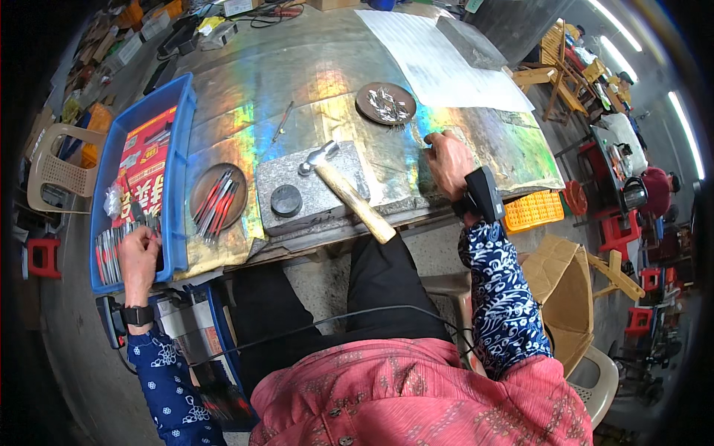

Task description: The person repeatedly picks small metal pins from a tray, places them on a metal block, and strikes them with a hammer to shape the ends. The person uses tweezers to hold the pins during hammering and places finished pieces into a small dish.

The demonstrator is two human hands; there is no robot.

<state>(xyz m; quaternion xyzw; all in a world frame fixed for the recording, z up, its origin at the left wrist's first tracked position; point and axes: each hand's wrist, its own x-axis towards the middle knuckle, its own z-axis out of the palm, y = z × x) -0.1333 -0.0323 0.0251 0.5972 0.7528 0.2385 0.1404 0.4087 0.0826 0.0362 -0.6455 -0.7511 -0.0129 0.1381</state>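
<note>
My left hand [140, 253] reaches into the near end of a blue plastic tray [178, 186], its fingers curled together beside a row of slim grey and red pen-like tools [109, 256]. Whatever lies between those fingers is too small or hidden to name. My right hand [450, 163] rests on the table with loosely bent fingers, holding nothing visible, close to a brown dish of small silvery pieces [386, 104]. A hammer [346, 189] with a wooden handle lies across a grey stone block [297, 167], its handle over the table's front edge. A round black disc [286, 200] sits on the block.
Between tray and block stands a brown bowl [195, 195] with several red and grey slim tools [216, 204]. One thin tool [283, 121] lies farther back. White paper [439, 74] covers the far right. An open cardboard box [558, 297] stands at my right.
</note>
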